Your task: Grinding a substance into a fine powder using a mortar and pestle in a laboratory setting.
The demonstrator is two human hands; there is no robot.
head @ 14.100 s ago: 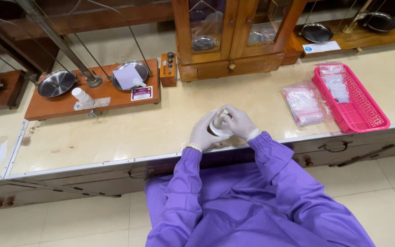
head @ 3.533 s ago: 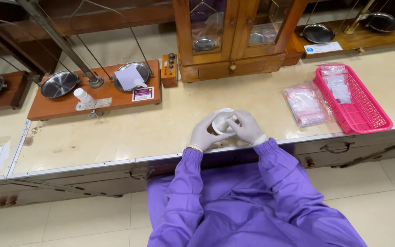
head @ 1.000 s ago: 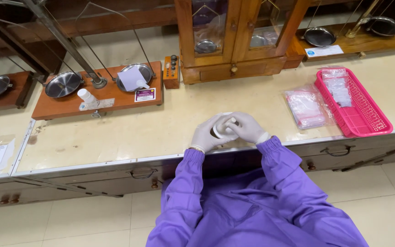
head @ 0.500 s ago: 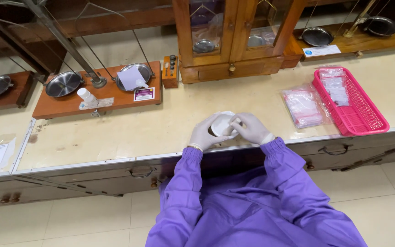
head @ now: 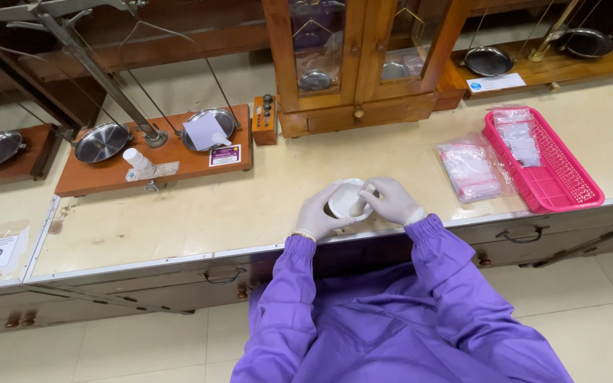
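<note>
Gripping a white bowl near the tabletop's front edge, the left hand is steadying it while the right hand is pinching a white pestle inside.

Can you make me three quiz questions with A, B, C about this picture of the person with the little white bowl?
1. Where is the pink basket?
A. On the floor
B. On the bench, to the right of the hands
C. Inside the glass cabinet

2. What colour are the person's sleeves?
A. Purple
B. Green
C. Yellow

3. What is the left hand doing?
A. Resting flat on the bench
B. Pulling a drawer handle
C. Cupping the side of the white bowl

Answers: 1 B, the basket sits on the bench top near its right end. 2 A, both sleeves are purple. 3 C, the gloved left hand wraps the bowl while the right hand holds a white pestle in it.
</note>
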